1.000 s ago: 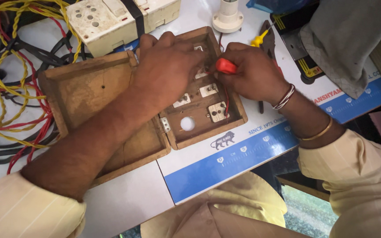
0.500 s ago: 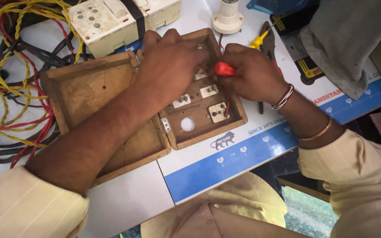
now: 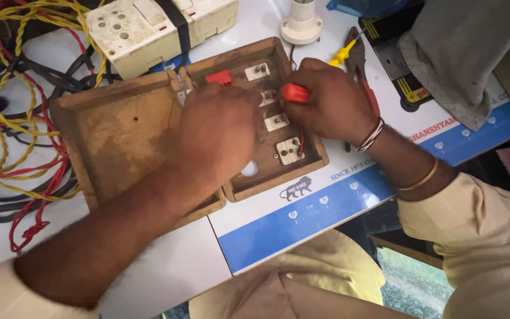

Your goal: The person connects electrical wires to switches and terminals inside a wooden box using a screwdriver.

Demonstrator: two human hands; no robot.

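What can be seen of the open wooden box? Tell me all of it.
The wooden box is brown, worn and stained, lying open on the white table in two hinged halves. The left half looks bare inside. The right half carries small white fittings and a red part. The left hand rests over the middle; the right hand holds a red-handled tool over the fittings. Tangled wires lie beside it.

Open wooden switch box (image 3: 267, 127); red-handled, probably screwdriver (image 3: 294, 93).

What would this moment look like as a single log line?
left hand: resting on wooden switch box | right hand: gripping red-handled tool over box fittings | pliers: lying beside
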